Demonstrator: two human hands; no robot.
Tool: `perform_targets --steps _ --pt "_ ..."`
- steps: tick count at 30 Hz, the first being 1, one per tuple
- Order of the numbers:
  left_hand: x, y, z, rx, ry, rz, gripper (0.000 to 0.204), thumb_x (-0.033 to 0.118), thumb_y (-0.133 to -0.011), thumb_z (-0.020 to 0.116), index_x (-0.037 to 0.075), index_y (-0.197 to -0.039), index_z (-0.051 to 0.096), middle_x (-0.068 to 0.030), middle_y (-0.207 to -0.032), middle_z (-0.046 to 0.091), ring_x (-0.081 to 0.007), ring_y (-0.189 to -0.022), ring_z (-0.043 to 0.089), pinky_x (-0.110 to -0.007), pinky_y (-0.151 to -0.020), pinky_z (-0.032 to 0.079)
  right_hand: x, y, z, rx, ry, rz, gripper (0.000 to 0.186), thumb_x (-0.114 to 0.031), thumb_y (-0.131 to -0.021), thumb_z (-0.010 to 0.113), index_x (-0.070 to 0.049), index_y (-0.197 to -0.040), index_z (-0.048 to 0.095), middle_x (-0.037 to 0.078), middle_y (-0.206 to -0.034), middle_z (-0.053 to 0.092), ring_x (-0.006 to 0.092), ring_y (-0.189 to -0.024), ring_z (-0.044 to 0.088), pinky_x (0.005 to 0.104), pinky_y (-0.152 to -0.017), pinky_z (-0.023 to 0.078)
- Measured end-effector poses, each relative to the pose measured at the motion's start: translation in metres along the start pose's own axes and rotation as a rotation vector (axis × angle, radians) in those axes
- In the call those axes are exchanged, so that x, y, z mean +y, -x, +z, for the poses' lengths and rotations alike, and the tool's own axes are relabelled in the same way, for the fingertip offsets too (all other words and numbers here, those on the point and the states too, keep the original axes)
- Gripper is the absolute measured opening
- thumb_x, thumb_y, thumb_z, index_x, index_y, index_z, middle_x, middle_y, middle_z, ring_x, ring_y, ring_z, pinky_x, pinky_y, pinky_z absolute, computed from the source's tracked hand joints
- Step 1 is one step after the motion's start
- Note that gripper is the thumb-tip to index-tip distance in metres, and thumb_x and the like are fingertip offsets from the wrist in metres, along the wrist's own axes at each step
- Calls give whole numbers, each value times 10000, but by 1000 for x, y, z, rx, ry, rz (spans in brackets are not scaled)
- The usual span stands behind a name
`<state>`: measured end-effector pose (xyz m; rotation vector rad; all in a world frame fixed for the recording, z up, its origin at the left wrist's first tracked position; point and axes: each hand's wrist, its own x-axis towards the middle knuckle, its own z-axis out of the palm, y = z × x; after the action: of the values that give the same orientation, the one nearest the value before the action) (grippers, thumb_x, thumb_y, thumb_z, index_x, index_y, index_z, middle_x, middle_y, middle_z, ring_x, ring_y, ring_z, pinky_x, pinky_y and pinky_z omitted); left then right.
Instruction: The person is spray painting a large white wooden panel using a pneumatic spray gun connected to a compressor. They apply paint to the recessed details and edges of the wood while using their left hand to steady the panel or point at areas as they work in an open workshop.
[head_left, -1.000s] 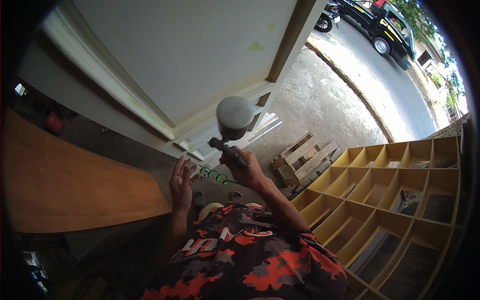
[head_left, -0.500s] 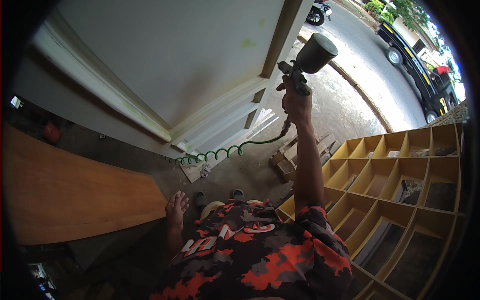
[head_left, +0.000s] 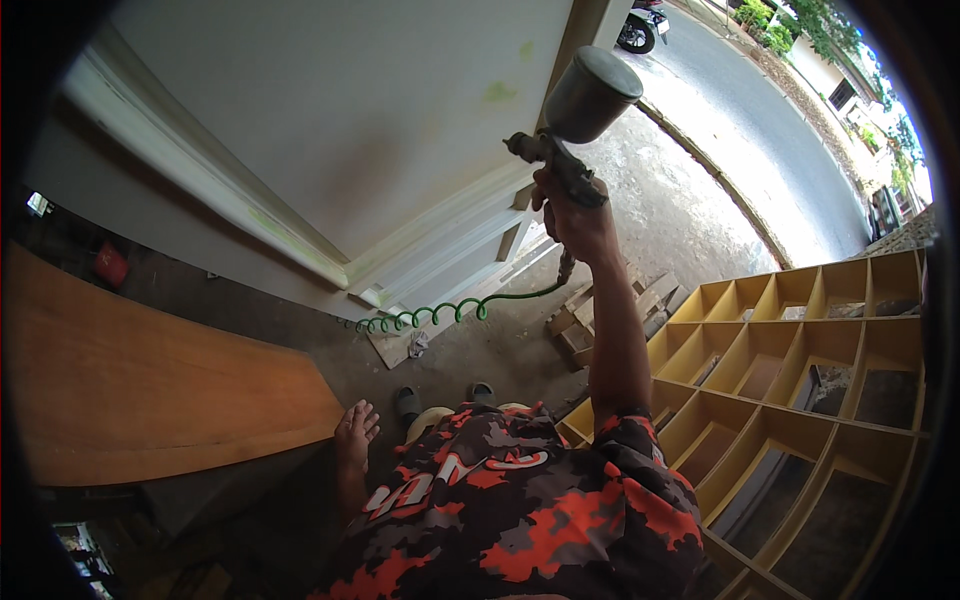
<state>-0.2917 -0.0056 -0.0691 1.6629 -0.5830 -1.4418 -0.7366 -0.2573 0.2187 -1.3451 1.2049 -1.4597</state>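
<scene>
My right hand is closed round the handle of a spray gun, raised in front of me. On top of the gun sits a grey metal cup, tilted, and the nozzle points left toward a large white panel with raised mouldings. A coiled green air hose runs from below the grip to the panel's lower edge. Low at my left side, my left hand holds nothing, its fingers loosely apart, close to the end of an orange-brown wooden board.
A yellowish wooden frame of open compartments stands close on my right. Wood pieces lie on the floor ahead, beside a crumpled scrap. Beyond the opening are a street and a parked motorcycle.
My right hand has brought the spray gun left and slightly nearer the panel. My left hand has dropped a little. The dark truck on the street has driven almost out of view.
</scene>
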Motion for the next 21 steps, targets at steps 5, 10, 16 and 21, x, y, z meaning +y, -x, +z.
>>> perform_targets --steps 5,10,16,21 --pt "-4 2 0 -2 -47 -13 587 435 -1135 555 20 -1550 530 -157 -1498 625 -256 -1252 672 -360 -996 536 11 -26 -18 156 5 84 331 -240 -1053 722 -63 -793 620 -21 -596 560 63 -475 501 274 -443 384" --pt "-12 0 -4 -5 -63 -21 596 444 -1133 558 18 -1549 533 -163 -1492 630 -263 -1255 674 -362 -994 541 15 -38 -30 340 131 -32 373 -318 -1057 711 -60 -792 658 -30 -554 516 65 -428 468 284 -410 323" --pt "-6 1 -2 -7 -100 -23 589 442 -1133 559 15 -1540 544 -170 -1479 639 -277 -1251 681 -370 -995 544 10 -27 -29 338 213 -69 357 -315 -1058 713 -49 -824 668 -25 -533 496 69 -414 459 289 -405 322" --pt "1 1 1 -19 -116 -19 583 436 -1136 558 15 -1539 545 -174 -1477 640 -285 -1259 682 -371 -992 544 -16 6 -13 7 28 74 196 -199 -1050 697 -38 -940 720 -5 -654 611 62 -495 514 273 -452 380"
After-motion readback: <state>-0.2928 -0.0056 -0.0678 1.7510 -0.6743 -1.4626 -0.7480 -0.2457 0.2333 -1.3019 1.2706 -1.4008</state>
